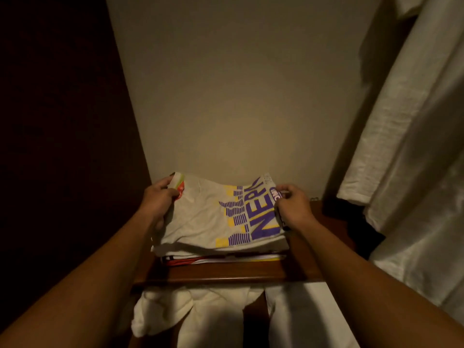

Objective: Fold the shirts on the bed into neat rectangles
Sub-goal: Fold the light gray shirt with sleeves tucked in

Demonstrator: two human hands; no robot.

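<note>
1. A stack of folded shirts (pixel 221 254) sits on a dark wooden bench (pixel 226 273) against a plain wall (pixel 241 96), with the top shirt (pixel 213 222), pale with purple and yellow print, lying flat on the pile.
2. The left hand (pixel 157 199) grips the far left corner of the stack, its fingers curled round the edge where a red and green patch of cloth shows.
3. The right hand (pixel 292 204) pinches the far right edge of the top shirt near the purple lettering, its fingers bent in on the cloth.
4. The step in hand looks like setting down or squaring up the folded pile, not folding: the top shirt is already a rectangle, and the layers beneath show as thin bands at the near edge.
5. No bed is in view; the shirts are on the bench, well above pale cloth (pixel 190 315) hanging below its front edge.
6. A light curtain (pixel 406 146) hangs on the right.
7. The next move probably calls for both hands to nudge the edges into line, since the lower layers stick out slightly at the front, then let go without dragging the top shirt askew.
</note>
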